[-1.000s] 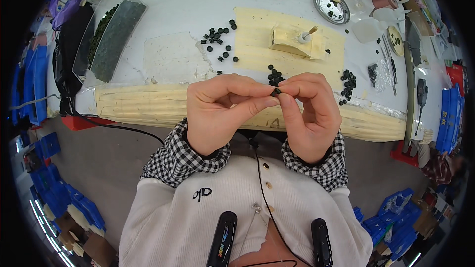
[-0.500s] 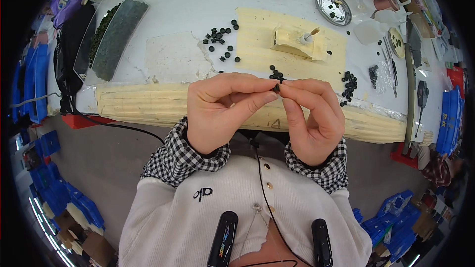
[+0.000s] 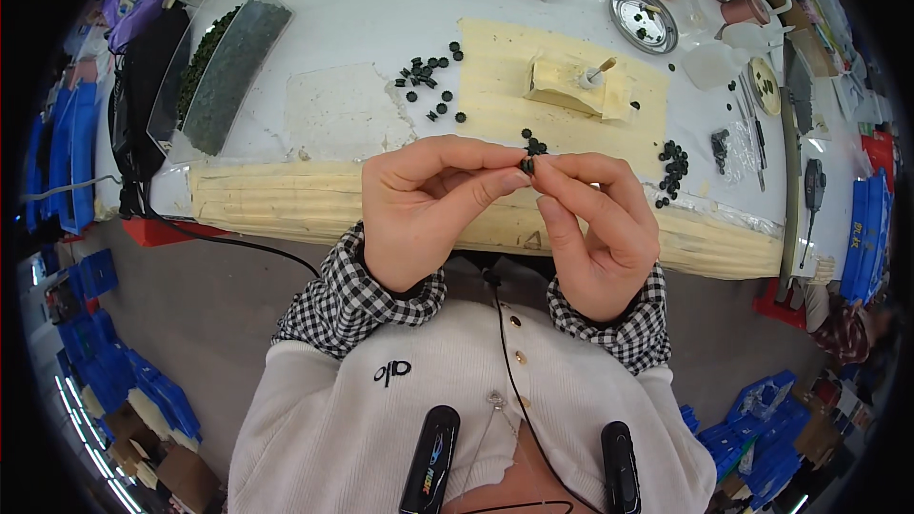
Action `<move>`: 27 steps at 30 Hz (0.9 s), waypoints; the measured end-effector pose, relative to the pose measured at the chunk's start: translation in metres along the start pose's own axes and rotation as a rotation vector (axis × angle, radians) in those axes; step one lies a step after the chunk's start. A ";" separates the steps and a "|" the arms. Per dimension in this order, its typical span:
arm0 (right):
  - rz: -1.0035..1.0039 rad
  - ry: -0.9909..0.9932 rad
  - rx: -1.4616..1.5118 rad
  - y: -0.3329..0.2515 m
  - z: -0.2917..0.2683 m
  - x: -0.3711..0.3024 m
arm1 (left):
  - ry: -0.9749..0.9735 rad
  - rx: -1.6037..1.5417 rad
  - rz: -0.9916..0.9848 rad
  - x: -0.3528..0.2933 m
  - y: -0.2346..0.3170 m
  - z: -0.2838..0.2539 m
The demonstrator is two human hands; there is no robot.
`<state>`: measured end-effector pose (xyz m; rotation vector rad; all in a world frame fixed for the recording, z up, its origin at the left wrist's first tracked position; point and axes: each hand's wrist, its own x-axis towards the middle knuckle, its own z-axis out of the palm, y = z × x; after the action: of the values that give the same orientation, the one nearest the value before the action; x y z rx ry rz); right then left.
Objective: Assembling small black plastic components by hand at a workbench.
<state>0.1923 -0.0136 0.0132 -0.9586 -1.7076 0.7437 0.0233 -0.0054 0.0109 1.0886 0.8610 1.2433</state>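
A small dark green, round ridged piece (image 3: 526,166) is held up above the front edge of the table, at the middle of the view. My left hand (image 3: 416,214) pinches it between thumb and forefinger. From the other side, the fingertips of my right hand (image 3: 606,233) press on the same piece; the right thumb sits lower, a little apart from it. Fingertips cover most of the piece. Just beyond them lies a small cluster of similar pieces (image 3: 535,146) on the yellow-taped patch of the table.
More dark pieces lie scattered left (image 3: 428,76) and in a pile right (image 3: 673,171). A yellow-taped block (image 3: 566,88) with an upright pin stands behind. A clear bin (image 3: 238,76) is far left, a round metal dish (image 3: 624,11) far right, thin tools (image 3: 755,133) beside the right edge.
The right thumb has come slightly down and away from the piece, while the right forefinger stays on it. The left hand keeps its pinch. The view has shifted a little.
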 end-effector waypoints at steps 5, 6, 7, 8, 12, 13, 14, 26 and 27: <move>0.027 0.004 0.053 0.001 0.002 -0.002 | -0.008 0.086 0.030 0.001 0.000 -0.001; 0.033 0.006 0.066 0.002 0.002 -0.003 | -0.010 0.089 0.035 0.001 -0.001 -0.001; 0.029 -0.002 0.064 0.002 0.002 -0.003 | -0.015 0.093 0.039 0.001 -0.001 -0.001; 0.025 -0.010 0.062 0.002 0.001 -0.003 | -0.021 0.096 0.043 0.002 -0.002 -0.003; 0.013 -0.027 0.048 0.001 0.000 -0.003 | -0.040 0.036 0.010 0.002 -0.003 -0.004; 0.007 -0.027 0.041 0.001 0.000 -0.003 | -0.036 0.040 0.004 0.002 -0.004 -0.004; 0.000 -0.027 0.035 0.001 0.000 -0.003 | -0.032 0.044 -0.003 0.002 -0.004 -0.004; -0.006 0.035 0.051 0.000 0.006 -0.002 | -0.013 -0.034 -0.013 0.003 -0.002 -0.002; -0.007 0.040 0.059 0.000 0.007 -0.002 | -0.015 -0.040 -0.022 0.003 -0.002 -0.002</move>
<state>0.1863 -0.0158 0.0099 -0.9209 -1.6450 0.7616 0.0222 -0.0017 0.0086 1.0529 0.8317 1.2278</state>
